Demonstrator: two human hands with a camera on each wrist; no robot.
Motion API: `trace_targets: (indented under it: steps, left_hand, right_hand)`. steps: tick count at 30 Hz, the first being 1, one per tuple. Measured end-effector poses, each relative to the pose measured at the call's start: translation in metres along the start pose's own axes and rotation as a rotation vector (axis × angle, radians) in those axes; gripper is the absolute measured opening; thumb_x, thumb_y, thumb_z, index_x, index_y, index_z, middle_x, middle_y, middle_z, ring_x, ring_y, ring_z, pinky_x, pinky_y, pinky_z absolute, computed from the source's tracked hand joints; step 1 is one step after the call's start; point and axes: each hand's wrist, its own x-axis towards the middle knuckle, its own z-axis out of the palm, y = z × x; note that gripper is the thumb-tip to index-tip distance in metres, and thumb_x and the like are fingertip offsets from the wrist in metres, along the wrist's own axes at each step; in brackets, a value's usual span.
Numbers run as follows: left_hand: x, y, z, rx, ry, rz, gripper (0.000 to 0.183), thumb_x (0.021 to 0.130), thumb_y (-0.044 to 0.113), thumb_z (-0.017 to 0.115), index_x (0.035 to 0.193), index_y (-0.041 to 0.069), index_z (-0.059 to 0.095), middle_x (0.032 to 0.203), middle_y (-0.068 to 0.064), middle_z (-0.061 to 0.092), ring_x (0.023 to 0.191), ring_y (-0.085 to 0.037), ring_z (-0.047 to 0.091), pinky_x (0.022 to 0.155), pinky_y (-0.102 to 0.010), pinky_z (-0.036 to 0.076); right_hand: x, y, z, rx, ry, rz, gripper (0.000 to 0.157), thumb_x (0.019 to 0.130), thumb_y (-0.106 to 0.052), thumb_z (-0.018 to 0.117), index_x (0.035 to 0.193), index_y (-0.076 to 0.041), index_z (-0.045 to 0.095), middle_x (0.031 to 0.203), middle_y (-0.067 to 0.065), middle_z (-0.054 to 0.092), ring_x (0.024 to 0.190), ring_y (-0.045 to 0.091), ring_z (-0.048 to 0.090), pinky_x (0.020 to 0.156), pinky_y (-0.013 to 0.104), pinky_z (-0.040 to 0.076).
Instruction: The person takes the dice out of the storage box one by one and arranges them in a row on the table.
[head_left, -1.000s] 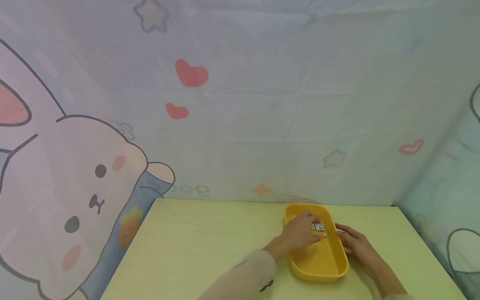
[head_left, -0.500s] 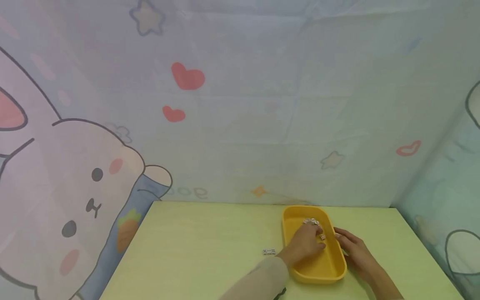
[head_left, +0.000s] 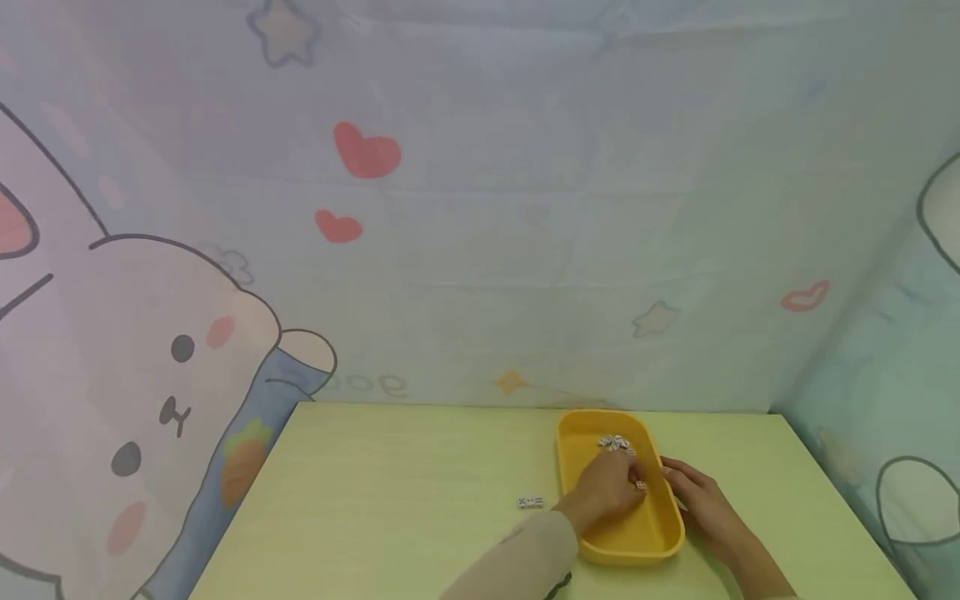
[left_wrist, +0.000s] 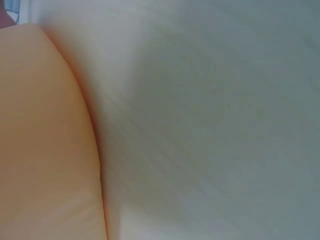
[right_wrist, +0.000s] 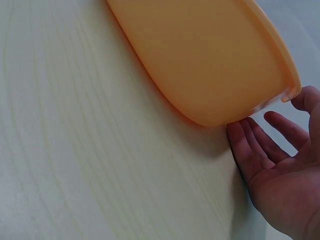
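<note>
In the head view, a yellow tray (head_left: 592, 550) stands on the table, with several white dice (head_left: 617, 442) clustered in its far part. My left hand (head_left: 609, 483) reaches down inside it, fingers bent, with a single die (head_left: 641, 485) pinched at the thumb and index finger; the fingertips are partly hidden. My right hand (head_left: 708, 515) rests at the tray's right wall. Seen in the right wrist view, its fairly straight fingers (right_wrist: 255, 145) touch the outside of the tray (right_wrist: 210, 60). The left wrist view shows only the tray's outer wall (left_wrist: 45, 135), without the hand's fingers.
A short row of dice (head_left: 530, 502) lies on the table left of the tray, near the left sleeve (head_left: 525, 554). The pale green table (head_left: 405, 475) extends to the left. A printed cloth backdrop (head_left: 480, 250) rises at its far edge.
My left arm has shifted right, uncovering the dice row on the table. The dice in the tray have spread from a row into a loose cluster. The right hand stays at the wall.
</note>
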Motion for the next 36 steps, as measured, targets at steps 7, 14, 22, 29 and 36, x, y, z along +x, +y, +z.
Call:
trace_targets:
  steps: [7, 14, 22, 29, 36]
  left_hand:
    - [-0.001, 0.001, 0.001, 0.050, -0.014, -0.003, 0.007, 0.093, 0.024, 0.081, 0.096, 0.027, 0.075, 0.087, 0.018, 0.060, 0.082, 0.001, 0.053, 0.077, -0.016, 0.047]
    - [-0.001, 0.008, -0.009, 0.107, -0.021, 0.038, 0.005, 0.095, 0.025, 0.078, 0.099, 0.027, 0.076, 0.087, 0.018, 0.062, 0.083, 0.002, 0.054, 0.077, -0.015, 0.047]
    - [-0.011, 0.017, -0.052, 0.000, -0.068, 0.161, 0.005, 0.099, 0.020, 0.076, 0.104, 0.021, 0.075, 0.091, 0.017, 0.063, 0.083, 0.004, 0.054, 0.078, -0.010, 0.046]
    - [-0.032, 0.012, -0.091, -0.118, -0.065, 0.255, 0.006, 0.100, 0.015, 0.074, 0.105, 0.017, 0.074, 0.095, 0.015, 0.068, 0.085, 0.007, 0.058, 0.077, -0.007, 0.047]
    - [-0.051, -0.014, -0.125, -0.082, -0.039, 0.300, 0.009, 0.101, 0.016, 0.075, 0.109, 0.015, 0.073, 0.102, 0.011, 0.070, 0.092, 0.003, 0.063, 0.084, -0.009, 0.049]
  right_hand:
    - [0.000, 0.002, 0.000, -0.022, 0.000, 0.008, 0.067, 0.112, -0.042, 0.053, 0.161, 0.001, 0.037, 0.166, 0.020, 0.037, 0.124, 0.006, 0.057, 0.102, 0.037, 0.055]
    - [0.000, 0.001, -0.001, -0.029, -0.003, 0.004, 0.066, 0.112, -0.041, 0.053, 0.161, 0.002, 0.038, 0.164, 0.017, 0.041, 0.119, -0.001, 0.058, 0.104, 0.037, 0.055]
    - [-0.001, 0.001, -0.002, -0.064, -0.007, -0.017, 0.067, 0.112, -0.042, 0.053, 0.159, 0.003, 0.040, 0.161, 0.016, 0.044, 0.118, -0.001, 0.058, 0.105, 0.037, 0.054]
    - [-0.003, 0.001, -0.004, -0.063, -0.031, -0.034, 0.069, 0.113, -0.043, 0.050, 0.160, 0.004, 0.035, 0.158, 0.014, 0.047, 0.119, -0.003, 0.059, 0.099, 0.029, 0.054]
    - [-0.002, -0.001, 0.001, -0.064, -0.034, -0.017, 0.072, 0.113, -0.045, 0.050, 0.162, 0.004, 0.033, 0.163, 0.022, 0.040, 0.117, -0.002, 0.060, 0.101, 0.031, 0.055]
